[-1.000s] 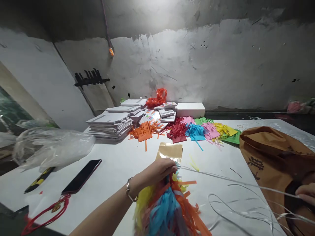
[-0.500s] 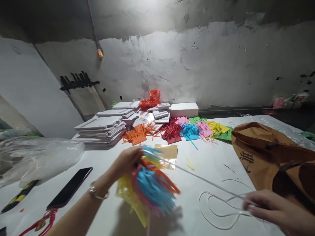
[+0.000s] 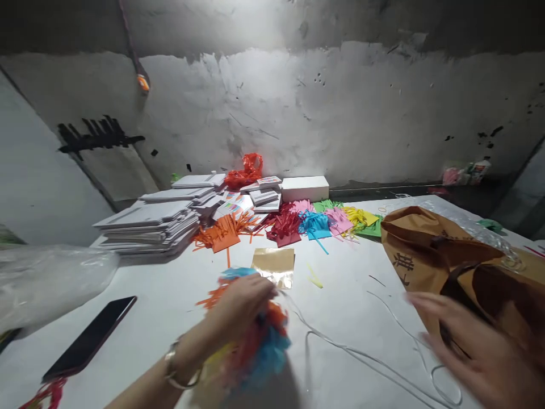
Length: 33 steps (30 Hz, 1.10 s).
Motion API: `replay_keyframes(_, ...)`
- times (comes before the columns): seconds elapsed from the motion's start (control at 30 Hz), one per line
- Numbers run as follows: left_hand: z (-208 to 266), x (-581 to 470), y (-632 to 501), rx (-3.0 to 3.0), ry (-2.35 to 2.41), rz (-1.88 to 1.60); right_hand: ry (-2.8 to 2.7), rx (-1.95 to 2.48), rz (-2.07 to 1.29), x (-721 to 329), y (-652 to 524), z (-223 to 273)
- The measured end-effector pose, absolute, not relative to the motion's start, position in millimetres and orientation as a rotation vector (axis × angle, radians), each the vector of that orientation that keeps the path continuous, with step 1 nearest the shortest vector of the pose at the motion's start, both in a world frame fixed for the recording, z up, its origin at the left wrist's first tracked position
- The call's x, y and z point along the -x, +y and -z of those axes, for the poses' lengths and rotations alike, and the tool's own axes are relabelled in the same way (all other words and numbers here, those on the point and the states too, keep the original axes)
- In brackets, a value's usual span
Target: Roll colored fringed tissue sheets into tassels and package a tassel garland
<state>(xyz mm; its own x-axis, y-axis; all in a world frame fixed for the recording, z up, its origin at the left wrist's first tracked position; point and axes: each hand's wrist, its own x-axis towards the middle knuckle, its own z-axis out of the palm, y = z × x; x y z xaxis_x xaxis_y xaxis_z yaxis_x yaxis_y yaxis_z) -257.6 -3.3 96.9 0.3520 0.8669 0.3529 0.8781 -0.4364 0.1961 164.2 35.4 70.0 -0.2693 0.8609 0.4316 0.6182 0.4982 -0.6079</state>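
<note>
My left hand [image 3: 247,298], with a bracelet at its wrist, is closed on a bundle of fringed paper tassels [image 3: 268,358] in blue, orange, red and yellow. Motion blurs the bundle's lower part, and the hand covers its middle. A white cord [image 3: 336,342] runs slack from beside the left hand across the tabletop to the lower right. At the right, my right hand [image 3: 481,352] is smeared by motion, its fingers stretched out and apart from the cord. Just behind the left hand lies a shiny gold sheet [image 3: 272,260].
Fringed paper pieces in orange [image 3: 225,233], dark red [image 3: 285,227] and blue [image 3: 315,224] lie along the back. White stacks [image 3: 149,227] stand at left, near a phone [image 3: 91,338] and clear plastic [image 3: 55,284]. A brown bag [image 3: 417,244] sits at right.
My right hand has let go of the cord and opened; the cord has gone from taut to slack. My left hand has moved slightly right and lower with the tassels. The view has turned right.
</note>
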Motion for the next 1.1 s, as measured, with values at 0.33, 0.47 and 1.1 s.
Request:
replay_keyframes(0.33,-65,198,-4,2.853,-1.435,0.828,-2.11,0.864,-1.31,-20,28,-74)
replay_keyframes(0.47,-52,210,-12,2.854,-1.472,0.937,-1.929,0.841,-1.599,-37,31,-60)
replay_keyframes(1.1,8,178,-31,3.175,-2.043,1.557,-2.063,0.798,-1.259,-12,15,-33)
